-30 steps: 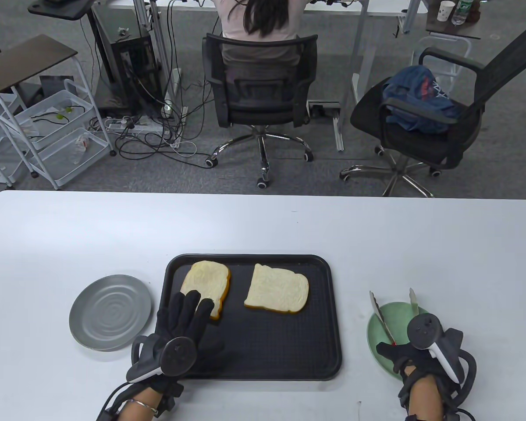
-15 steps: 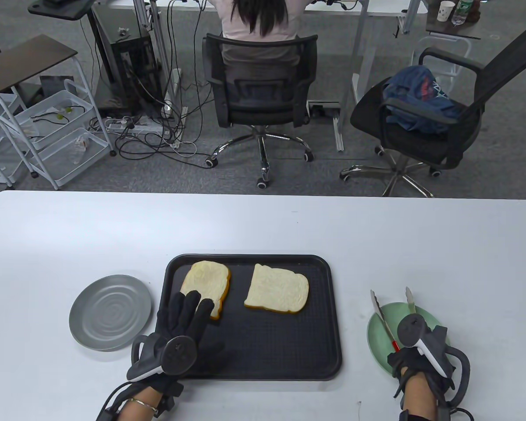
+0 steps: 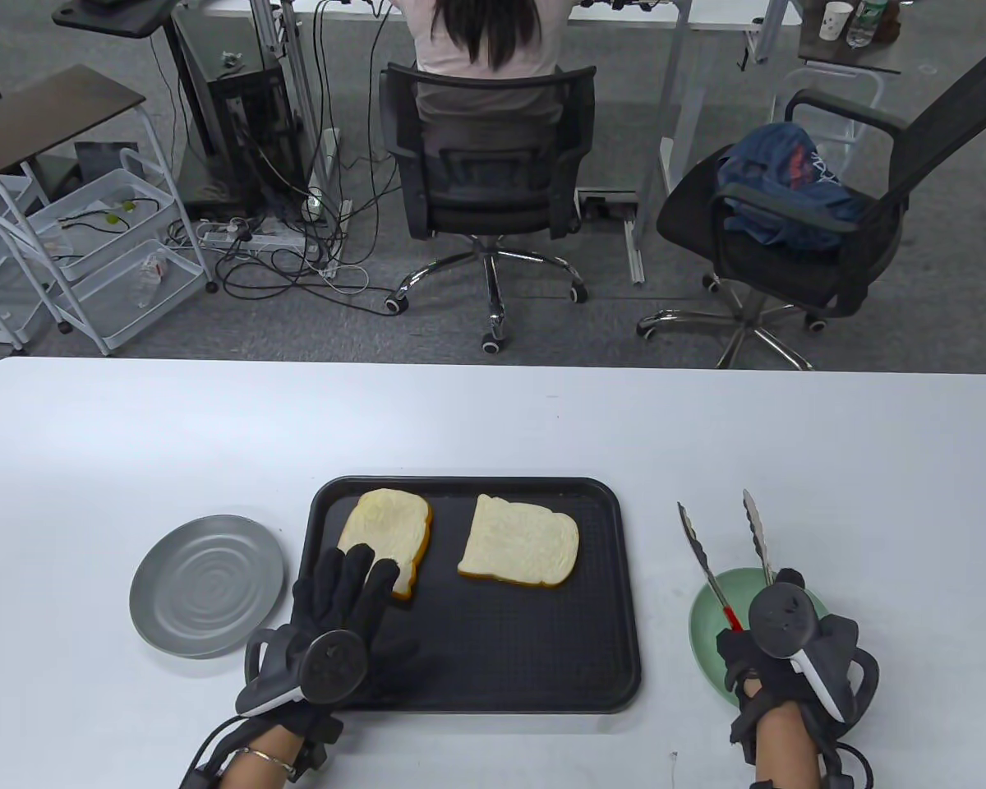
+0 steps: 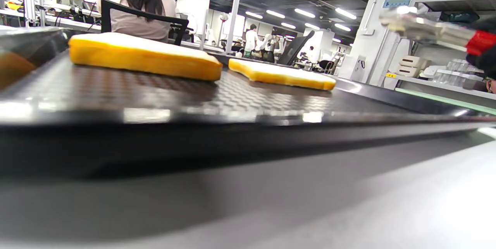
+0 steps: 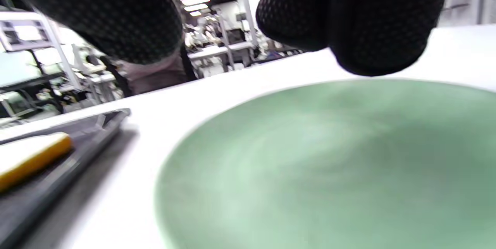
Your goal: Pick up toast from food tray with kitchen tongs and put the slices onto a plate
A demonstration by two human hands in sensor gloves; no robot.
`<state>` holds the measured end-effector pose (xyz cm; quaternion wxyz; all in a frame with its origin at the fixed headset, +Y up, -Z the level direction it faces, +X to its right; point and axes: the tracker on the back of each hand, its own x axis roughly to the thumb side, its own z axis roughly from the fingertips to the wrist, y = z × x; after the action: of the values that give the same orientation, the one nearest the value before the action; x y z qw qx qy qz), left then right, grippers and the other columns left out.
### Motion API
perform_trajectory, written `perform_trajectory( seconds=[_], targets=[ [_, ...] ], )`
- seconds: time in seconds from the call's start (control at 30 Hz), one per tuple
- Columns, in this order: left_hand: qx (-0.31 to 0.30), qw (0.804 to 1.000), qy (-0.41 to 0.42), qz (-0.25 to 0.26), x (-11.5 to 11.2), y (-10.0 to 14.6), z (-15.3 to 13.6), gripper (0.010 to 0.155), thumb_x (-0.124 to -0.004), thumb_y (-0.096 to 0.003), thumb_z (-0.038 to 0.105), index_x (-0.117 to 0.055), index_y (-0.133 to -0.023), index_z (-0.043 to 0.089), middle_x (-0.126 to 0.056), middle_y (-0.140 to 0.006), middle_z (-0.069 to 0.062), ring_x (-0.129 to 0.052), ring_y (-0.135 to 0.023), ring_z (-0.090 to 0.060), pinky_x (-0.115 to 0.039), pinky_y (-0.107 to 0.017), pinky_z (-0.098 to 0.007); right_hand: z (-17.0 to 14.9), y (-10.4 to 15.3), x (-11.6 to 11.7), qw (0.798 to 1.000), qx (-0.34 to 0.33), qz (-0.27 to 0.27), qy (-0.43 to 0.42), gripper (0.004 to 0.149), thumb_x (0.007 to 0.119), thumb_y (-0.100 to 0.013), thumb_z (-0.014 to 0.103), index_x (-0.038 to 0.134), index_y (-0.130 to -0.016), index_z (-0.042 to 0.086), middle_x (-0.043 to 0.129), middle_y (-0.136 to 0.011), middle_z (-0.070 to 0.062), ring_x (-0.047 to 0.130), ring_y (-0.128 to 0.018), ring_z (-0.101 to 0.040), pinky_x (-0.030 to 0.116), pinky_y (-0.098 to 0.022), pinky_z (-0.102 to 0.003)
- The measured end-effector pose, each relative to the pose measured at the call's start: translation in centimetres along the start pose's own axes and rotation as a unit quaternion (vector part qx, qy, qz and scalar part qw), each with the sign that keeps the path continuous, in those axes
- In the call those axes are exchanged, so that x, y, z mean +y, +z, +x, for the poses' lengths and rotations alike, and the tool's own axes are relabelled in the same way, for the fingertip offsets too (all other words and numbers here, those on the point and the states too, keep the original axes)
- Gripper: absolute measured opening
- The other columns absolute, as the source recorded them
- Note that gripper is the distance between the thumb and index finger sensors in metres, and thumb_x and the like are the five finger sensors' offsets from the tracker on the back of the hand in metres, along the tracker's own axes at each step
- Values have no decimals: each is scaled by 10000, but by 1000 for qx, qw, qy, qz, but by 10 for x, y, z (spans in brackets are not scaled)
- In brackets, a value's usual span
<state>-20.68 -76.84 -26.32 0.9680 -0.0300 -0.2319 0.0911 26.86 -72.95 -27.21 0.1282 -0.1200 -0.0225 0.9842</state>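
Observation:
Two slices of toast lie on the black food tray (image 3: 542, 666): the left slice (image 3: 390, 526) and the right slice (image 3: 519, 549). My left hand (image 3: 341, 596) lies flat on the tray's near left part, fingers straight, fingertips at the left slice's near edge. My right hand (image 3: 768, 653) grips the red-handled metal tongs (image 3: 727, 546) above the green plate (image 3: 707, 625); the tong arms stand apart and point away from me. In the left wrist view both slices (image 4: 143, 57) (image 4: 283, 74) sit on the tray (image 4: 232, 102). The right wrist view shows the green plate (image 5: 329, 163) under my gloved fingers (image 5: 348, 12).
A grey metal plate (image 3: 207, 583) sits left of the tray. The white table (image 3: 493, 419) stretches far behind the tray. Beyond its far edge stand office chairs (image 3: 489, 173), one with a person seated, back turned.
My right hand has lifted the tongs and moved them forward and a little left, so their tips now reach past the green plate's far rim. The left hand has stayed put.

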Motion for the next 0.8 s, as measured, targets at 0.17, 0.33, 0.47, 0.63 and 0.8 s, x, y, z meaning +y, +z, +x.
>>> perform_trajectory(
  seconds=[0.17,0.33,0.47,0.63,0.8],
  targets=[
    [-1,1000,4,5,1,1,-1,935,-391,-657,715,-23,-1267,110,10,-1273,-316,-61,-1103,-649,-261,-751,-827,38,8,-10,997,-66,-26,-31,1076,908,-290,445,238,-948,-80,573,-825,-368,871,-458,-302,883,-253,-431],
    [-4,1000,4,8,1,2,-1,936,-393,-659,712,-24,-1266,103,9,-1270,-325,-64,-1099,-655,-263,-745,-831,77,19,-8,992,-121,-19,-35,1072,898,-300,448,228,-950,-78,559,-835,-370,872,-439,-291,894,-204,-352],
    [-5,1000,3,9,1,3,-2,936,-394,-658,712,-30,-1266,100,4,-1269,-328,-66,-1097,-658,-266,-743,-832,101,30,-2,986,-160,-22,-52,1066,892,-303,452,233,-951,-79,563,-834,-371,877,-421,-279,898,-180,-323],
    [-6,1000,5,7,0,4,-2,936,-395,-659,711,-31,-1266,99,2,-1269,-328,-67,-1096,-658,-267,-743,-832,122,42,14,976,-201,-16,-78,1053,879,-311,464,246,-954,-77,573,-831,-371,887,-399,-268,902,-159,-299],
    [-8,1000,3,1,-1,4,-1,936,-395,-658,712,-28,-1266,101,4,-1269,-328,-66,-1097,-658,-267,-743,-832,128,45,43,972,-220,23,-78,1035,868,-313,469,269,-954,-80,599,-821,-365,894,-378,-267,901,-143,-300]
  ],
)
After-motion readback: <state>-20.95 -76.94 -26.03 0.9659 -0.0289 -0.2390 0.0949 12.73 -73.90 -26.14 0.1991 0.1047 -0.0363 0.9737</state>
